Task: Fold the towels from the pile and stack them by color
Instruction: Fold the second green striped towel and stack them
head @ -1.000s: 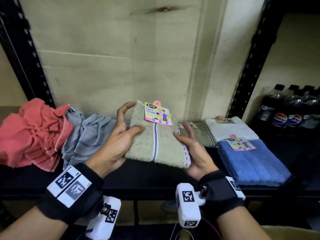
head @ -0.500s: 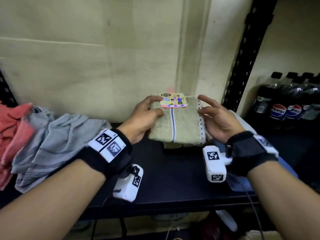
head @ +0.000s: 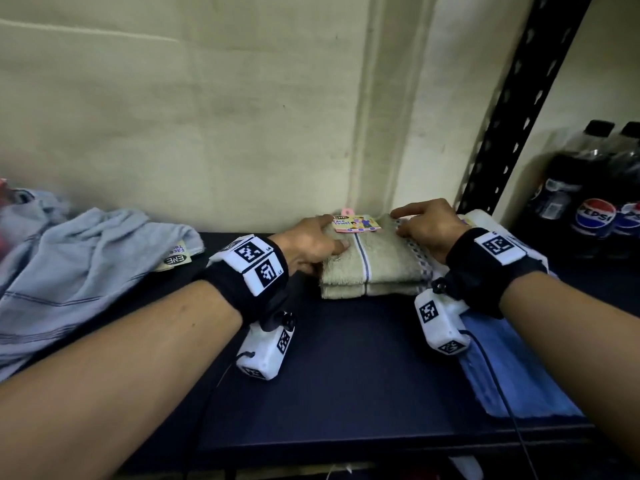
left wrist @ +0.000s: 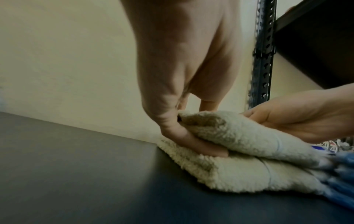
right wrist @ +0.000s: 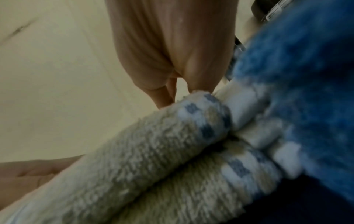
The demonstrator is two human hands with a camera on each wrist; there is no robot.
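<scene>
The step in hand looks like setting a folded beige towel (head: 375, 258) squarely on the beige towel beneath it (head: 367, 289), at the back of the dark shelf (head: 346, 358) against the wall. The landmark for everything here is this beige stack.

The left hand (head: 311, 242) grips the top towel's left edge — the left wrist view shows the thumb (left wrist: 193, 145) tucked between the two layers with fingers above. The right hand (head: 424, 225) rests on the right edge, beside the checkered border (right wrist: 206, 119); its fingers lie fairly flat on top, and whether the thumb hooks under is hidden.

To do this well, I would judge the thumb should slide out sideways, to the left of the stack, while the right hand keeps light downward pressure — otherwise the upper towel may drag out of line or its fold may open. The stripes of the two towels (head: 362, 252) already sit nearly in line at the front edge, a good check of alignment. Terry cloth is soft and springy, so a flat press along the top should settle it. The paper tag (head: 356, 224) at the rear of the stack should be left flat, not creased.

Touching the stack on its right are a white towel (head: 485, 220) and, nearer the person, a blue one (head: 512, 375); avoid nudging them. Well to the left of the stack lies an unfolded grey-blue towel (head: 86, 265), likely next.
</scene>
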